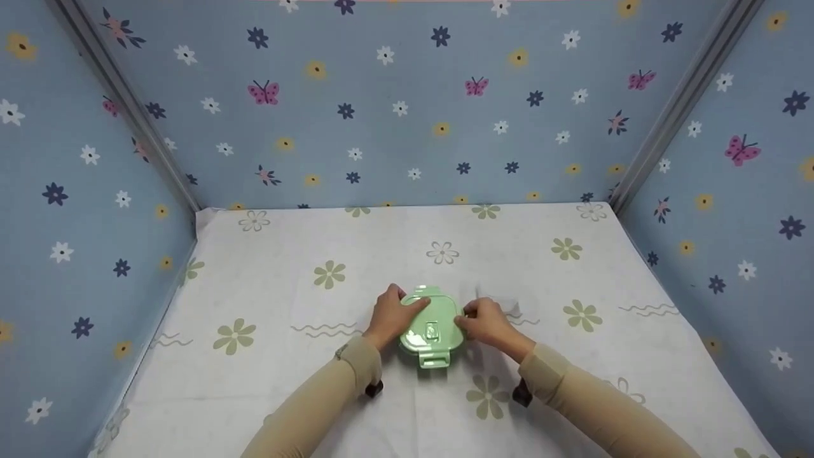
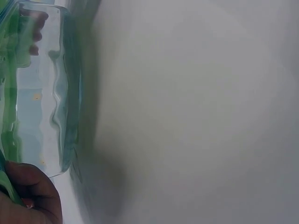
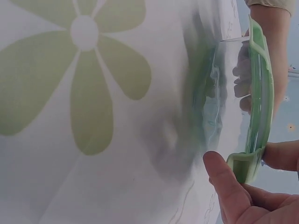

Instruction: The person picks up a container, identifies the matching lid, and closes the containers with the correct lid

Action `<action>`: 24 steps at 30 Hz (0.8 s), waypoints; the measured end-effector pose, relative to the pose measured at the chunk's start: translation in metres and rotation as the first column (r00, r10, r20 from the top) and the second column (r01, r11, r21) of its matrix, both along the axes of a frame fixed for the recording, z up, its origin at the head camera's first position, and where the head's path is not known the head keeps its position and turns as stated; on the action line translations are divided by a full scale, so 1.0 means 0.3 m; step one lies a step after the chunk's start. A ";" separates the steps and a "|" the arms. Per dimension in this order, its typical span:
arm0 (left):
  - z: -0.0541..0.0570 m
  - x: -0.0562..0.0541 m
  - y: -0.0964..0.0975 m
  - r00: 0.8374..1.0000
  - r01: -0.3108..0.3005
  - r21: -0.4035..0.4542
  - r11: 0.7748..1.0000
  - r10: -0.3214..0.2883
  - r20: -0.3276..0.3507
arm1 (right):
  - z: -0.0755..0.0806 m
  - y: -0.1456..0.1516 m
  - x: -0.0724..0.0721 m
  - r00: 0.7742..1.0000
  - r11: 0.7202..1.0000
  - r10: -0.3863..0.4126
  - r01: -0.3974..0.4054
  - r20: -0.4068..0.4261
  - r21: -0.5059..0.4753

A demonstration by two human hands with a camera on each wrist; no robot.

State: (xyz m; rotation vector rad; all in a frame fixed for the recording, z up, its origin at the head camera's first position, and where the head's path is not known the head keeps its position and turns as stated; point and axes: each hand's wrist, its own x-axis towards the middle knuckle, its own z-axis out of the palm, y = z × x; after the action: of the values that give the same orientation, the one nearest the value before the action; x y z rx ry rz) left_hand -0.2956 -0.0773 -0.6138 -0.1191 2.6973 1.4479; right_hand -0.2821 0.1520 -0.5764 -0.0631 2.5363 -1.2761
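A clear food container (image 2: 35,102) with a light green snap lid (image 1: 432,321) is between both hands, its lid facing up. Whether its base touches the cloth, I cannot tell. My left hand (image 1: 391,317) grips the left side, thumb on top of the lid and fingers down the wall. These fingers show through the clear side in the right wrist view. On the right side, my right hand (image 1: 489,323) pinches a green side latch (image 3: 243,165) between thumb and fingers. Another latch (image 1: 435,360) juts out at the front.
A crumpled whitish, filmy piece (image 1: 502,303) lies just behind the right hand. White flower-printed cloth (image 1: 267,273) covers the table. Blue patterned walls (image 1: 394,140) stand at the back and both sides, with grey posts (image 1: 137,108) at the corners.
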 end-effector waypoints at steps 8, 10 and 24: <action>-0.003 -0.005 0.000 1.000 0.004 0.004 1.000 -0.004 0.003 | 0.001 0.001 -0.003 1.000 1.000 0.001 -0.001 -0.010 0.002; -0.002 -0.005 0.000 1.000 0.004 0.011 1.000 -0.004 0.000 | 0.002 0.001 -0.005 1.000 1.000 0.002 -0.002 -0.012 0.006; -0.093 -0.046 -0.016 0.998 0.021 -0.003 1.000 -0.021 -0.057 | -0.003 -0.011 -0.002 0.998 0.995 -0.011 0.018 0.069 -0.095</action>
State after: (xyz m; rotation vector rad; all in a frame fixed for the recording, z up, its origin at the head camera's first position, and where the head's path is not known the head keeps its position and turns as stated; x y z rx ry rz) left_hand -0.3096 -0.0822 -0.6416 -0.0502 2.7366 1.4645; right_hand -0.2825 0.1486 -0.5773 -0.0211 2.4218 -1.3805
